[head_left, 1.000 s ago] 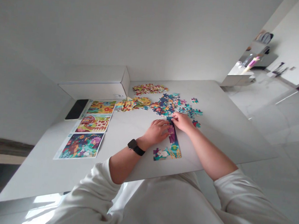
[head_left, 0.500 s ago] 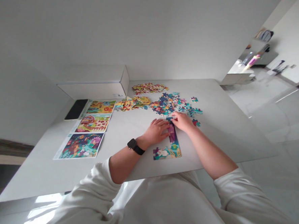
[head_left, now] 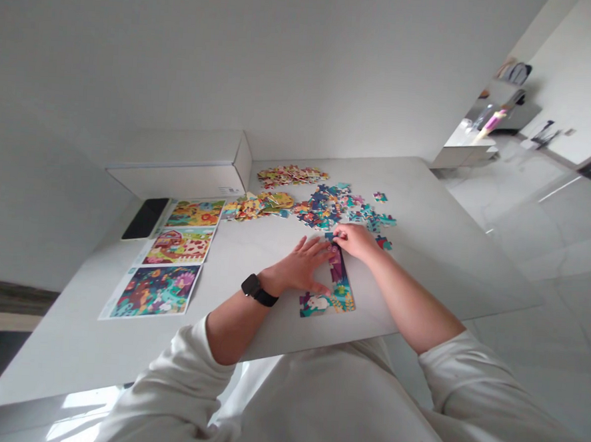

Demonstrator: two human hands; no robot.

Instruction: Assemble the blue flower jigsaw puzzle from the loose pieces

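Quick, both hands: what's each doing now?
Left hand: open, flat on the assembled puzzle section.
Right hand: fingers pinched at the section's top end; whether holding a piece cannot be told.

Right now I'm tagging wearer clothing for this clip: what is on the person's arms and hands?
Both hands are bare. Loose white sleeves are pushed up to the elbows, forearms uncovered. The left wrist carries a black watch on a black band; the right wrist has nothing on it.
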